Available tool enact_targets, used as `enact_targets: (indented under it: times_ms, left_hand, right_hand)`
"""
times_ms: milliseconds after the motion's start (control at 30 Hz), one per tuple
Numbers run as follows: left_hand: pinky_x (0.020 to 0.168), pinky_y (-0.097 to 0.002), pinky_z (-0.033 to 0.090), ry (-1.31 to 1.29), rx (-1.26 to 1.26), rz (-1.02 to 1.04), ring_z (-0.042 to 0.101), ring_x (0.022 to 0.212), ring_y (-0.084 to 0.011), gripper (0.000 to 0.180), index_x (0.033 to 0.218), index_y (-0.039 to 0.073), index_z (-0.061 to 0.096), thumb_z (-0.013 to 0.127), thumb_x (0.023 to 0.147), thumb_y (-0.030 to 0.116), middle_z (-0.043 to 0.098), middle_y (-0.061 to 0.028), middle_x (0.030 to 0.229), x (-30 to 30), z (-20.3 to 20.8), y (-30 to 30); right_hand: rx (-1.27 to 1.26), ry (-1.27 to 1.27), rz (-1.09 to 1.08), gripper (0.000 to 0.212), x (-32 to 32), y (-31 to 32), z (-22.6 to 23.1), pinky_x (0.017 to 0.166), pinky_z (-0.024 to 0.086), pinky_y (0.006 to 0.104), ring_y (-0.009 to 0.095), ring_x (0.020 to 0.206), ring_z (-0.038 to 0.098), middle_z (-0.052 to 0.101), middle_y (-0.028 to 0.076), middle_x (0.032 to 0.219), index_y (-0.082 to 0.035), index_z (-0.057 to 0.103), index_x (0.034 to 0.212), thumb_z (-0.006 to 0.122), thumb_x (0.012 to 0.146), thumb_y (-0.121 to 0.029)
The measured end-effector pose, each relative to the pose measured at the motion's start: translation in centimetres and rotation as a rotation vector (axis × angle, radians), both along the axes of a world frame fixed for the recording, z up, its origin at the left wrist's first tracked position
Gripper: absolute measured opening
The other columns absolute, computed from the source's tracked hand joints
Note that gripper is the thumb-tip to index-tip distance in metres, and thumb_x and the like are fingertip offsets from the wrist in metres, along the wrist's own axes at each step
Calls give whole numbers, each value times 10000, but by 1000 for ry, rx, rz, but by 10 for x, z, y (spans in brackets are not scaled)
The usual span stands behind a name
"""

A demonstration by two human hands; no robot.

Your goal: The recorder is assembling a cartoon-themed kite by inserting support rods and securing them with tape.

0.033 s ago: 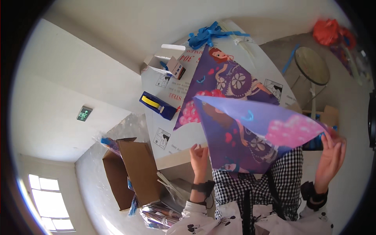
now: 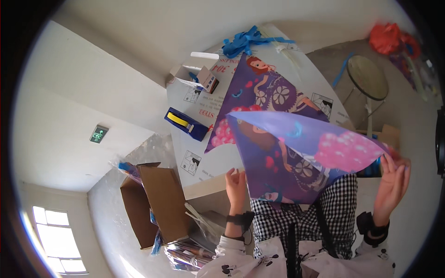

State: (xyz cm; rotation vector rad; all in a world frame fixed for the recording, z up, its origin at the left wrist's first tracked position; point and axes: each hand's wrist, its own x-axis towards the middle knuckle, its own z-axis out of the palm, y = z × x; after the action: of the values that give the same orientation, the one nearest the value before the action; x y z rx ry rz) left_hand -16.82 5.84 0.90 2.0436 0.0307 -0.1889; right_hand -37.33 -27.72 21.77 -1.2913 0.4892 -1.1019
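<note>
A thin purple printed sheet, shaped like a kite sail, hangs in front of my checked clothing. Its upper side folds over, showing a paler back with pink balloons. My right hand pinches the sheet's far right corner between thumb and fingers. Beside the sheet's left edge, my left hand is raised with curled fingers; whether they hold anything is hidden. Behind it, a second purple sheet with the same cartoon figure lies flat on the table, partly covered by the raised one.
On the table stand a blue tape dispenser with yellow tape, a small open carton and a heap of blue ribbon. Thin pale rods lie at the back. A stool stands right, a cardboard box left.
</note>
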Motion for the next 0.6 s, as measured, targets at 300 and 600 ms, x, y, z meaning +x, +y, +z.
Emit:
enact_targets:
  times_ms: [300,600]
  left_hand:
    - [574,-293,557,320,-568,130,690,743,-258,428,1209,-59,499,496,1003,316,641,-211,1057,42,-4,-26]
    - [542,-269,529,339,-588,114,641,693,-181,355,1213,11,540,506,1003,296,656,-150,1059,76,-22,-33]
  right_hand:
    - [-68,118,462,174,-78,-18,23,693,450,259,131,648,507,524,35,705,-6,502,867,441,992,-112]
    - [131,836,663,103,-120,6,-7,577,451,231,92,618,567,597,46,700,-1,542,823,518,921,-18]
